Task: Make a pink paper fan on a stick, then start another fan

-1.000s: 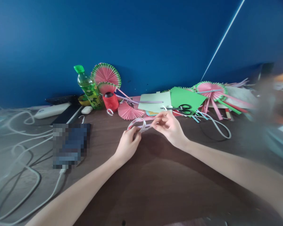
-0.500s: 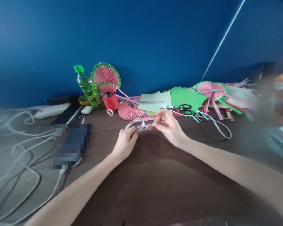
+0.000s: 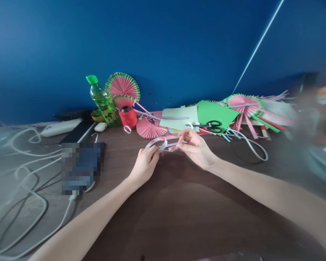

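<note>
My left hand [image 3: 146, 161] is closed on a roll of white tape [image 3: 161, 138], whose ring stands up above the fingers. A length of tape runs from the roll across to my right hand [image 3: 197, 150]. That hand is closed, with thumb and fingers pinched on the tape. A narrow lavender paper strip [image 3: 171, 145] lies between the hands along the tape; its ends are hidden by the fingers. Just beyond my right fingertips is a small white curl [image 3: 190, 125]. Black-handled scissors [image 3: 213, 126] lie past my right hand on green paper [image 3: 216, 113].
Pink pleated paper fans [image 3: 150, 128], a red thread spool [image 3: 128, 117] and a green-capped bottle [image 3: 104, 103] stand by the blue wall. Left are a phone [image 3: 84, 166] and looping white cables [image 3: 43, 201]. More fans [image 3: 244, 103] and paper strips lie at right.
The view has shifted very slightly. My right fingers have tilted a little around the tape; the left hand and the roll keep nearly the same place.
</note>
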The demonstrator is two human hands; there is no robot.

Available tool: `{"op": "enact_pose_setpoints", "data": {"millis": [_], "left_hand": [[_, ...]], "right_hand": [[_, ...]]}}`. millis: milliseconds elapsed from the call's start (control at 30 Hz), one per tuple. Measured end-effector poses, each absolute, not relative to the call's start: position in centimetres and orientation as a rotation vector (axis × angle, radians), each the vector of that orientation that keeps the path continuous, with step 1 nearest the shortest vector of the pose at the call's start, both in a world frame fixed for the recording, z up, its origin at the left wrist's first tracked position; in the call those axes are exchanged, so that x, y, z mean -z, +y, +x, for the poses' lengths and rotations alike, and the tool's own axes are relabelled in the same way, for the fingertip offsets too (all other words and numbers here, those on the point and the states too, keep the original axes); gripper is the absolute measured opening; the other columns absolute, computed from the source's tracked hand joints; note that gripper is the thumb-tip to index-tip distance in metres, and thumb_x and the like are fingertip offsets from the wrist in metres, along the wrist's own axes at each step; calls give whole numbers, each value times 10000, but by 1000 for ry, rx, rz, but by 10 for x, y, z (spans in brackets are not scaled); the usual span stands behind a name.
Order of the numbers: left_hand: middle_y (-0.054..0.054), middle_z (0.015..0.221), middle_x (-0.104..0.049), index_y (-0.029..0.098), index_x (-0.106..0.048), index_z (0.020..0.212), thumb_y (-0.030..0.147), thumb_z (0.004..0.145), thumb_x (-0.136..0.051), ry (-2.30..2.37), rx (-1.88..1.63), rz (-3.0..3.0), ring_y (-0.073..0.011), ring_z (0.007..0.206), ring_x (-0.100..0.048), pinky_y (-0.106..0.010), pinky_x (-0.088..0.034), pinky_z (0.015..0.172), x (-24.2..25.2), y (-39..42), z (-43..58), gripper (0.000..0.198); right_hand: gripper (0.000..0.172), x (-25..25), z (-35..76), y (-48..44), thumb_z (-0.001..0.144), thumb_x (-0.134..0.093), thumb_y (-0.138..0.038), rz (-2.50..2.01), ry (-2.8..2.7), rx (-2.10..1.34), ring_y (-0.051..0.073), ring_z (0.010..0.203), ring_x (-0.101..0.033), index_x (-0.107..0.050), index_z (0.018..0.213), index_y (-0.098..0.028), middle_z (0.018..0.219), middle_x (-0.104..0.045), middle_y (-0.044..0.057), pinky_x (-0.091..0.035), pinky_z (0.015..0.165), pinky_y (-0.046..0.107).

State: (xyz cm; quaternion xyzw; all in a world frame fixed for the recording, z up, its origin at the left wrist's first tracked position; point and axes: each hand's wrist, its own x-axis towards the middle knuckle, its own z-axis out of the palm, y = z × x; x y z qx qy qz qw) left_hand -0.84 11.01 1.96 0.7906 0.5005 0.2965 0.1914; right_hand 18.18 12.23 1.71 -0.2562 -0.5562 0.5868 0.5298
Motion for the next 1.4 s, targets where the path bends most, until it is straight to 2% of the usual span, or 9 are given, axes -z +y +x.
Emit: {"op": "enact_pose_setpoints", "data": {"millis": [300,667,767,867,1033,1133,1233,1333,1400], "left_hand": [[-4,760,-605,185,-578,832,238,859,-312,1426,-829,2164,-147,726,-520,-273,-376,762,-26,114,-13,273],[-26,804,-616,166,-601,884,293,851,-324,1316,-916,2034,-157,762,-527,-275,-396,736,-25,117,-17,306],[-13,761,-586,170,-558,739,314,838,-341,1410,-1110,1895,-141,732,-521,-244,-398,685,-24,126,-30,278],[3,699,-553,186,-518,721,292,840,-321,1581,-1237,1866,-128,656,-503,-229,-376,622,-23,131,-41,253],[-35,702,-605,189,-506,662,270,848,-325,1871,-869,2362,-166,690,-540,-279,-345,686,-21,130,-37,272],[-44,653,-597,199,-507,642,284,818,-384,2098,-667,2416,-186,669,-548,-279,-327,611,-16,130,-35,231],[-32,732,-615,216,-521,741,260,778,-438,2189,-622,2385,-194,737,-562,-262,-312,555,-14,133,-38,101],[-28,824,-611,215,-504,839,221,756,-459,2246,-630,2361,-194,815,-563,-263,-354,593,-13,136,-40,95],[-43,831,-594,196,-497,867,191,746,-459,2284,-636,2406,-202,813,-559,-284,-383,661,-12,138,-41,127]], "right_hand": [[218,-22,179,119,704,-673,-232,-516,-1360,-1516,143,711,-626,-534,872,-228,662,-487,-66,-477,878,455],[193,-20,181,123,689,-690,-196,-469,-1322,-1626,109,640,-599,-552,824,-210,643,-464,-77,-501,841,426],[204,-19,185,120,712,-666,-185,-434,-1380,-1706,100,576,-601,-543,874,-208,653,-485,-77,-517,778,386],[199,-17,188,119,735,-639,-179,-444,-1447,-1756,98,549,-599,-534,903,-196,669,-511,-66,-519,724,358],[270,-15,188,126,750,-586,-147,-531,-1431,-1760,48,438,-508,-504,1002,-200,678,-509,-73,-490,563,279],[210,-19,190,131,783,-557,-206,-664,-1539,-1664,40,346,-428,-499,984,-189,549,-472,-96,-445,462,242],[217,-27,190,139,812,-533,-303,-930,-1743,-1462,54,303,-390,-510,992,-183,442,-440,-97,-343,350,197],[236,-39,183,155,828,-499,-344,-1206,-1909,-1223,48,284,-356,-536,982,-170,443,-473,-71,-262,313,187],[247,-48,172,171,826,-495,-339,-1342,-2032,-1040,54,311,-391,-553,990,-163,512,-539,-38,-279,336,198]]}}
